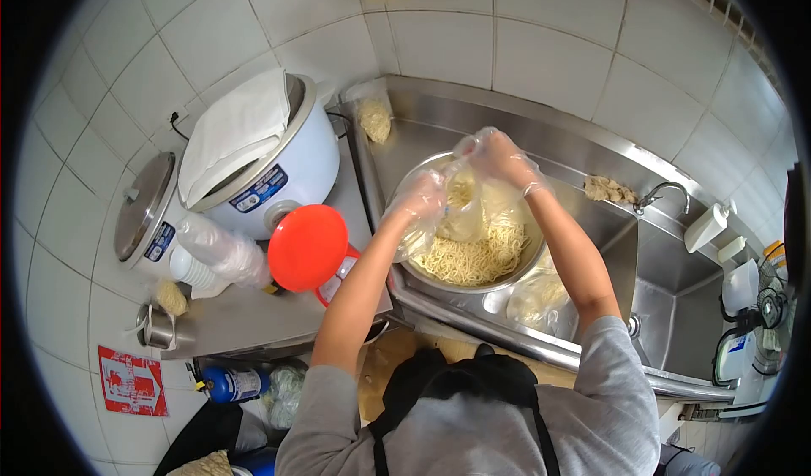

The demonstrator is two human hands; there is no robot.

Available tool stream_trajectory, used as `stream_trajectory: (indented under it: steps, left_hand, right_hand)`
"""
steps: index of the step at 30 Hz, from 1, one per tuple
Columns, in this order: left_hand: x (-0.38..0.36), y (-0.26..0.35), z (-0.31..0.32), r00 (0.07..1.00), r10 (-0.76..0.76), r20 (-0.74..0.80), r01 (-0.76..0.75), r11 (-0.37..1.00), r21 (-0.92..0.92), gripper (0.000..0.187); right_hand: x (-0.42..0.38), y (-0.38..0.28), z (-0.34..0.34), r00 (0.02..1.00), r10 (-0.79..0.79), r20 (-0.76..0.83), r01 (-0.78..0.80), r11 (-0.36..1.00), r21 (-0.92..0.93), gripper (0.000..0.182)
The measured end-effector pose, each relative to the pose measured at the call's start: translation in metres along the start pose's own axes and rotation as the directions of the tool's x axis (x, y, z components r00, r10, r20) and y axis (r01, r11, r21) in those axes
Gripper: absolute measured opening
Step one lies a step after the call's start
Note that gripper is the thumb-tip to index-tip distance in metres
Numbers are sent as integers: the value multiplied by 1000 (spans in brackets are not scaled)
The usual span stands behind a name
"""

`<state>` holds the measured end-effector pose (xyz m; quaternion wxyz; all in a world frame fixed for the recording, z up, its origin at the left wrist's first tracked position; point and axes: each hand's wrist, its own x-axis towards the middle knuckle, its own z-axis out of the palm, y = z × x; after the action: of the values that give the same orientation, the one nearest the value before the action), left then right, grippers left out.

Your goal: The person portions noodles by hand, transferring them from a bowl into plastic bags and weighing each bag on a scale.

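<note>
A clear plastic bag (463,214) with noodles in it hangs over a large metal bowl (473,289). Pale yellow noodles (475,261) fill much of the bowl. My left hand (425,195), in a thin clear glove, is closed on the bag's near left side. Higher up and to the right, my right hand (509,162), gloved too, grips the gathered upper part of the bag. Some fingers of both hands are partly hidden by the crinkled plastic. Right of the bowl lies another bag of noodles (538,297).
A steel sink (672,273) with a faucet (663,190) is at the right. To the left stand a large rice cooker (296,172) with a cloth on it, a red round lid (307,246) and stacked plastic cups (221,252). A small bag (373,119) sits behind the bowl.
</note>
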<state>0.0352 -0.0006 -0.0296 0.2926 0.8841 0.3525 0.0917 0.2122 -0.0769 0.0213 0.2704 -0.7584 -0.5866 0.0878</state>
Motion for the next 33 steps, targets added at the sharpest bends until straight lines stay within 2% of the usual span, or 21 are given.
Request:
stream_trajectory:
  steps: [1, 3, 5, 6, 7, 9, 11, 12, 14, 15, 17, 19, 21, 23, 25, 26, 27, 29, 30, 32, 33]
  left_hand:
    - [5, -14, 7, 994, 108, -31, -109, 993, -41, 44]
    - [4, -10, 2, 969, 236, -79, -242, 967, -81, 49]
    - [-15, 19, -19, 994, 21, 105, -23, 1000, 18, 47]
    - [-13, 16, -17, 995, 31, 95, -33, 999, 11, 47]
    - [-7, 7, -10, 995, 43, 95, -42, 999, -19, 45]
    - [19, -28, 18, 995, 52, 84, -48, 997, -59, 44]
    - [50, -75, 57, 986, 167, -25, -165, 918, -360, 44]
    - [36, -64, 53, 987, 159, -32, -159, 917, -365, 44]
    - [2, -16, 28, 979, 51, -196, -57, 998, -26, 32]
    - [-1, -13, 24, 978, 42, -205, -49, 998, -30, 32]
    - [-2, -13, 18, 985, 133, -109, -131, 991, 26, 31]
    - [-1, -19, 21, 968, 187, -165, -179, 982, 65, 29]
    - [-1, -13, 20, 943, 249, -219, -232, 968, 100, 26]
    - [-13, 1, 17, 987, 3, -160, -40, 973, -227, 18]
    - [-10, -10, 25, 989, 2, -145, -45, 955, -294, 15]
    - [-10, -17, 27, 991, 2, -136, -50, 933, -357, 13]
    - [-13, -16, 19, 989, -8, -145, -44, 933, -356, 13]
    - [-27, 0, -2, 990, 3, -143, -27, 986, -167, 16]
    - [-34, 6, -9, 989, -13, -144, -12, 985, -173, 16]
    - [-41, 21, -22, 992, -61, -108, 65, 998, 28, 35]
    - [-40, 25, -30, 991, -72, -117, 75, 997, 27, 35]
  right_hand:
    - [-9, -19, -24, 1000, 3, -11, -3, 1000, -8, 40]
    - [-30, -51, -65, 997, -65, -40, 74, 943, 324, 33]
    - [-36, -58, -82, 996, -84, -9, 80, 900, 430, 34]
    - [-39, -60, -86, 994, -106, 38, 68, 836, 545, 36]
    - [-41, -61, -85, 993, -112, 35, 76, 842, 534, 36]
    - [-41, -57, -72, 971, -235, -52, 240, 959, 151, 43]
    - [-27, -17, -39, 978, -107, 180, 135, 979, -151, 41]
    - [-28, -5, -23, 975, -114, 188, 144, 978, -152, 41]
    - [-27, 10, 0, 982, -69, 178, 79, 996, -48, 29]
    - [-22, 16, 3, 980, -79, 184, 90, 995, -50, 29]
    - [-18, 16, 4, 980, -167, -110, 187, 959, 213, 25]
    - [-17, 7, -10, 944, -265, -196, 288, 952, 100, 23]
    - [-27, -16, -37, 999, -19, -44, 33, 942, 335, 23]
    - [-26, -10, -27, 997, -50, -57, 64, 956, 287, 21]
    - [-12, 29, 12, 971, -149, 188, 167, 982, -86, 21]
    - [2, 56, 37, 985, -94, 142, 132, 950, -282, 31]
    - [0, 44, 29, 983, -106, 148, 145, 950, -278, 31]
    - [-12, 7, -1, 987, 151, 49, -148, 987, -55, 28]
    - [-11, 5, 2, 988, 144, 64, -140, 989, -55, 28]
    - [-4, 3, 4, 974, 13, -225, -28, 998, -62, 24]
    - [3, 4, 1, 976, 2, -219, -15, 998, -61, 24]
